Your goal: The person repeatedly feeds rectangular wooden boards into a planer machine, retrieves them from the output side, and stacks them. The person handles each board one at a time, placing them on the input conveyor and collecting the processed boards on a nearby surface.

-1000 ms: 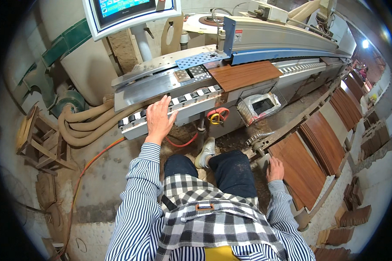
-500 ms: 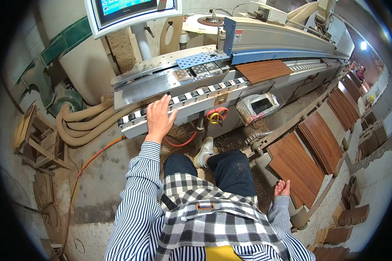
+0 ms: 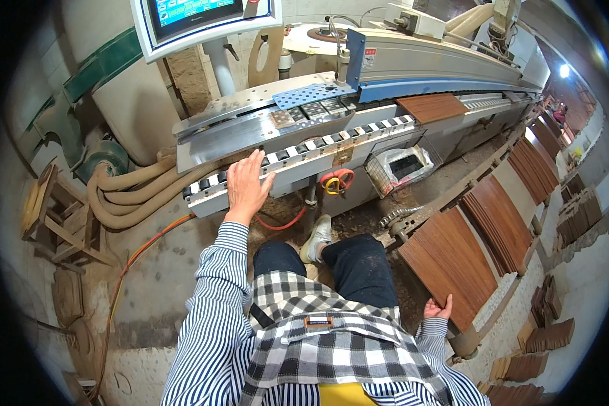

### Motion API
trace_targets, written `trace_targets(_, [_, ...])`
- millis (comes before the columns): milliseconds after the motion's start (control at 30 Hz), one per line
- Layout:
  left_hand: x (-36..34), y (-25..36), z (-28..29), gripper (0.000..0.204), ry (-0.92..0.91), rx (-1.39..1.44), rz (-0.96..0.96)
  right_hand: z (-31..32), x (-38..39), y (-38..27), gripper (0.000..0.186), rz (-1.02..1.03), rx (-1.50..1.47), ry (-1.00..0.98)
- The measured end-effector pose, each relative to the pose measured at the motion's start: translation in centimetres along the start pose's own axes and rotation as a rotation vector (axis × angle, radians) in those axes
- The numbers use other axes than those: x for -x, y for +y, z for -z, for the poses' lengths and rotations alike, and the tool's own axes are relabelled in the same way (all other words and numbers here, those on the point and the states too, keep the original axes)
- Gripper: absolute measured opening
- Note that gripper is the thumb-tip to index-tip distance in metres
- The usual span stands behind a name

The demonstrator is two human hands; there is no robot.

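My left hand (image 3: 247,184) lies palm down with fingers spread on the near end of the edge-banding machine's roller rail (image 3: 287,153). It holds nothing. At the lower right, my right hand (image 3: 438,308) is turned palm up with the thumb apart, against the near edge of a brown wood-grain panel (image 3: 450,260). No firm grip on the panel shows. That panel lies on top at the near end of the rack, slightly askew. A second wood-grain panel (image 3: 432,107) lies flat on the machine's rail, farther along to the right.
Stacked panels (image 3: 497,223) line the roller rack on the right. A wire basket (image 3: 404,166) and red-and-yellow-handled scissors (image 3: 335,181) hang on the machine's front. A control screen (image 3: 196,17) stands at upper left. Thick hoses (image 3: 125,196) and a wooden stool (image 3: 64,220) are at left.
The panel on the machine has travelled right, away from my left hand. The top rack panel has shifted left toward me, and my right thumb has spread beside its edge. My left hand stays put.
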State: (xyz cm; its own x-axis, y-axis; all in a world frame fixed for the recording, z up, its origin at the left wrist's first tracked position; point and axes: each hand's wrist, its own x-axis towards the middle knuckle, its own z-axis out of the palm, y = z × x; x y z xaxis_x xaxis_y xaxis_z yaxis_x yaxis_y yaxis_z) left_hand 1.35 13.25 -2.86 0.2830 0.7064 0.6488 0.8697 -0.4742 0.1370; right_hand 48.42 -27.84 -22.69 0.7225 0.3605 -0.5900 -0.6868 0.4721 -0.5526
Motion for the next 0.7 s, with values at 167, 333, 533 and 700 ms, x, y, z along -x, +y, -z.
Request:
trace_targets(167, [0.0, -0.5, 0.6, 0.056, -0.044, 0.102, 0.010, -0.1, 1.8, -1.5, 0.028, 0.076, 0.140, -0.180])
trace_targets(333, [1.1, -0.9, 2.7, 0.056, -0.117, 0.254, 0.045, -3.0, 3.9, -2.1, 0.023, 0.036, 0.163, -0.387])
trace_targets(533, [4.8, 3.7, 7.2, 0.065, -0.183, 0.470, -0.016, -13.4, 6.3, 2.9, 0.025, -0.150, 0.249, -0.787])
trace_targets(700, [7.5, 5.9, 10.3, 0.074, -0.244, 0.446, -0.125, -25.3, 11.3, 10.3, 0.015, -0.324, 0.356, -0.905])
